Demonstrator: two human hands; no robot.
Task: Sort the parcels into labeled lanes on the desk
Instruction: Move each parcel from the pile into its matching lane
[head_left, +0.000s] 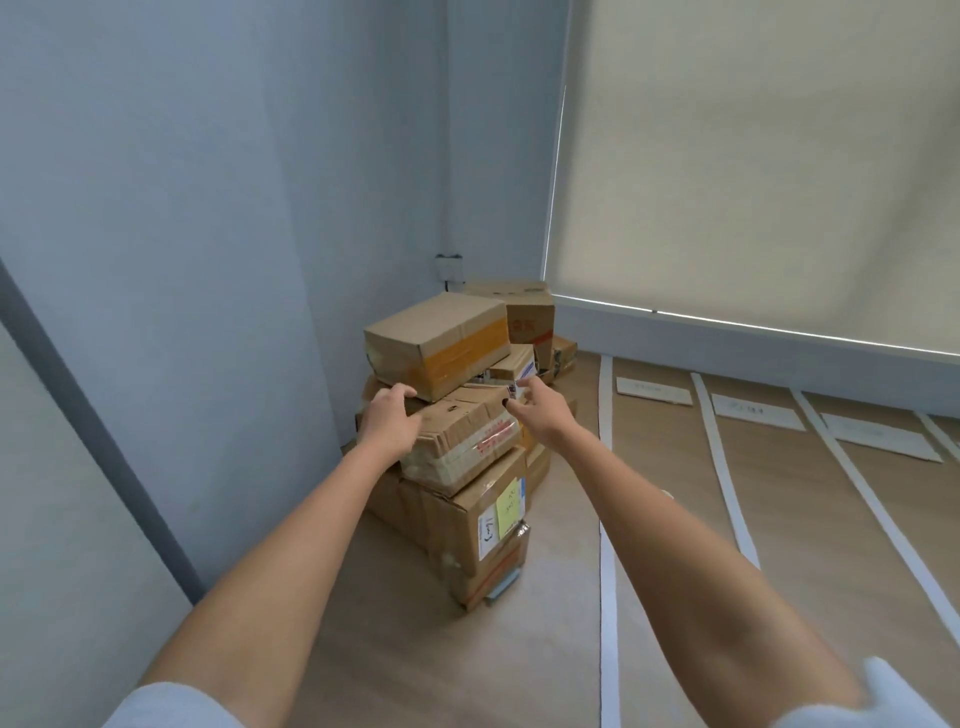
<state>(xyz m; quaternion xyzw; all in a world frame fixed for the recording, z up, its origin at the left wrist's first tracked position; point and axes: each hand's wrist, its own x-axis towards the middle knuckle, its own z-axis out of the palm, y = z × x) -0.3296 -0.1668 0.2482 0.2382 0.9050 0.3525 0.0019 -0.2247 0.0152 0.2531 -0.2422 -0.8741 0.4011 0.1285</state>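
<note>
A pile of cardboard parcels stands in the corner of the wooden desk (566, 597). On top sits a box with orange tape (436, 343). Under it lies a crumpled box with red-printed tape (467, 441), and below that a box with a yellow sticky note (483, 519). My left hand (389, 421) rests with fingers apart at the left edge of the crumpled box, just below the orange-taped box. My right hand (535, 410) hovers open at that box's right side, fingers pointing at the pile. Neither hand holds anything.
White tape strips (605, 467) mark lanes across the desk to the right, with white label cards (654, 391) at their far ends. A grey-blue wall is left of the pile and a drawn roller blind (753, 171) behind the lanes. More parcels (524, 312) sit behind the pile.
</note>
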